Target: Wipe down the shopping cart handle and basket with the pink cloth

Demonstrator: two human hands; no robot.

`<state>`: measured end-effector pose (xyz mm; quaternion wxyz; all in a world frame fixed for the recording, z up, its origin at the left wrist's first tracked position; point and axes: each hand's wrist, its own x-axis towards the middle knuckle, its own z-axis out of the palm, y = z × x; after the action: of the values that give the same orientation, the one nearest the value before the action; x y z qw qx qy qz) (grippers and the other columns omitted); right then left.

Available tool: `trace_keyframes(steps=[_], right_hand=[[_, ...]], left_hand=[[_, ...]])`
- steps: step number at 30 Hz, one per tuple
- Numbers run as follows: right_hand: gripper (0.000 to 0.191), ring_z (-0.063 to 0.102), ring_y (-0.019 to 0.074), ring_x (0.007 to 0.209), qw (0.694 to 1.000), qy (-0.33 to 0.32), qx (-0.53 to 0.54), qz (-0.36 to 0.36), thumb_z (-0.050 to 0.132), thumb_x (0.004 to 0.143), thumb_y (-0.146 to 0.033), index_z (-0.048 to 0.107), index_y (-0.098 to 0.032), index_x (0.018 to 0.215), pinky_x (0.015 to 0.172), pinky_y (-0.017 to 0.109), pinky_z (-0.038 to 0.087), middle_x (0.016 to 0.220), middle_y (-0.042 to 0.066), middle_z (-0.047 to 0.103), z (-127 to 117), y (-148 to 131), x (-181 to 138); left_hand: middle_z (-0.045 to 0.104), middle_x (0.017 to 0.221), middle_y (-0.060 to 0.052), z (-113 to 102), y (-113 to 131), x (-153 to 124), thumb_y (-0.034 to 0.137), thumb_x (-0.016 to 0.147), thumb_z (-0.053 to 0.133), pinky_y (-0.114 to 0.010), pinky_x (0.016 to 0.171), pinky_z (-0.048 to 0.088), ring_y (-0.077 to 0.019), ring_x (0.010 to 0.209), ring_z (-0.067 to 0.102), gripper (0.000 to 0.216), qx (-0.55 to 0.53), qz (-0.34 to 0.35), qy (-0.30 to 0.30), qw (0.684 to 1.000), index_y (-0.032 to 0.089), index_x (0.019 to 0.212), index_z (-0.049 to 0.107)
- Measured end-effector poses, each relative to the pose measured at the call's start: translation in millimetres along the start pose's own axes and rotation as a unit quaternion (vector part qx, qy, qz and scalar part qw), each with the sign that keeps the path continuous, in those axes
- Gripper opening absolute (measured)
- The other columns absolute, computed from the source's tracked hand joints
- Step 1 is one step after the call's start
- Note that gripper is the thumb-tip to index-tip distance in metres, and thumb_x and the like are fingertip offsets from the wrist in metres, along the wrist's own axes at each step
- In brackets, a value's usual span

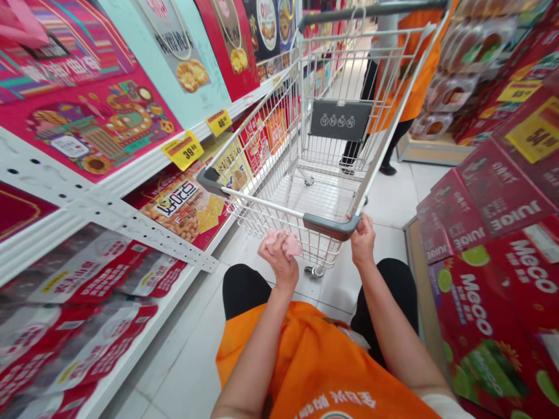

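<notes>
A wire shopping cart point(283, 213) stands in front of me, with grey plastic corner guards on its near rim. My left hand point(282, 265) is closed around a crumpled pink cloth point(292, 244), just by the cart's near side. At the near right corner, my right hand point(363, 240) has its fingers closed on the cart's rim, beside the grey corner guard point(329, 226). The basket's wire floor shows through the mesh. A dark grey plate point(339, 120) with round symbols is fixed at the cart's far end.
Shelves with boxed goods and yellow price tags point(183, 150) run along the left. Red drink cartons point(484, 302) are stacked close on my right. Beyond the cart stands a person in an orange vest point(408, 75). White tiles point(187, 331) cover the floor.
</notes>
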<state>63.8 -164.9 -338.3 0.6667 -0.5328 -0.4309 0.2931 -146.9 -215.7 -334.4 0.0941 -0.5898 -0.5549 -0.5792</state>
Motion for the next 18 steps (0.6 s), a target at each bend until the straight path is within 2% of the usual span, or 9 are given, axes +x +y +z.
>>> trace_keyframes(steps=[3, 5, 7, 10, 14, 16, 18], right_hand=[[0.055, 0.066, 0.0242, 0.114, 1.0, 0.004, 0.011, 0.011, 0.07, 0.076, -0.05, 0.066, -0.023, 0.124, 0.101, 0.043, 0.054, 0.134, 0.01, 0.052, 1.1, -0.8, -1.1], [0.054, 0.066, 0.024, 0.113, 0.999, 0.009, 0.027, 0.017, 0.072, 0.075, -0.048, 0.067, -0.022, 0.122, 0.102, 0.043, 0.054, 0.133, 0.011, 0.052, 3.8, -1.8, -2.6], [0.054, 0.067, 0.0237, 0.112, 0.999, 0.017, 0.041, 0.02, 0.073, 0.074, -0.047, 0.067, -0.021, 0.12, 0.102, 0.043, 0.054, 0.132, 0.01, 0.052, 6.4, -3.2, -3.7], [0.052, 0.067, 0.0229, 0.11, 0.998, 0.019, 0.048, 0.021, 0.073, 0.072, -0.046, 0.067, -0.021, 0.118, 0.101, 0.042, 0.054, 0.131, 0.01, 0.053, 7.1, -5.6, -2.9], [0.052, 0.068, 0.022, 0.106, 0.999, 0.002, 0.039, 0.029, 0.074, 0.069, -0.046, 0.067, -0.022, 0.115, 0.098, 0.042, 0.055, 0.132, 0.01, 0.054, 1.4, -8.3, 1.9], [0.053, 0.069, 0.0218, 0.104, 0.999, -0.005, 0.037, 0.035, 0.075, 0.067, -0.045, 0.067, -0.022, 0.114, 0.097, 0.042, 0.055, 0.132, 0.01, 0.054, -1.9, -9.0, 4.3], [0.053, 0.069, 0.0221, 0.103, 0.999, -0.008, 0.037, 0.037, 0.076, 0.066, -0.045, 0.068, -0.021, 0.113, 0.097, 0.043, 0.055, 0.132, 0.01, 0.054, -4.1, -9.1, 5.6]], left_hand=[[0.043, 0.122, -0.014, -3.5, -3.3, 15.4, 0.02, 0.092, 0.051, -0.048, 0.108, 0.042, -0.0272, 0.121, 0.046, 0.034, -0.008, -0.072, 0.02, 0.997, 0.019, 0.125, 0.055], [0.043, 0.122, -0.014, -1.8, 2.9, 12.4, 0.02, 0.091, 0.051, -0.049, 0.108, 0.041, -0.0276, 0.12, 0.046, 0.034, -0.017, -0.083, 0.009, 0.996, 0.019, 0.125, 0.055], [0.044, 0.119, -0.014, 2.3, 13.6, -0.3, 0.016, 0.09, 0.05, -0.051, 0.106, 0.042, -0.0273, 0.118, 0.046, 0.037, -0.034, -0.064, -0.008, 0.997, 0.019, 0.127, 0.054], [0.044, 0.117, -0.012, 8.6, 27.6, -21.7, 0.009, 0.088, 0.049, -0.051, 0.101, 0.044, -0.0256, 0.115, 0.046, 0.04, -0.05, 0.0, -0.016, 0.999, 0.023, 0.125, 0.055], [0.043, 0.118, -0.01, 9.3, 22.5, -24.7, 0.001, 0.083, 0.048, -0.046, 0.096, 0.046, -0.024, 0.114, 0.046, 0.044, -0.025, 0.084, -0.013, 0.996, 0.026, 0.119, 0.058], [0.043, 0.116, -0.009, 6.3, 10.8, -15.5, -0.001, 0.082, 0.047, -0.044, 0.095, 0.046, -0.0234, 0.112, 0.046, 0.045, -0.01, 0.079, -0.002, 0.997, 0.025, 0.117, 0.058], [0.042, 0.114, -0.009, 2.4, -1.4, -3.4, 0.0, 0.08, 0.046, -0.043, 0.095, 0.047, -0.0234, 0.11, 0.047, 0.044, -0.003, 0.035, 0.012, 0.999, 0.022, 0.116, 0.058]])
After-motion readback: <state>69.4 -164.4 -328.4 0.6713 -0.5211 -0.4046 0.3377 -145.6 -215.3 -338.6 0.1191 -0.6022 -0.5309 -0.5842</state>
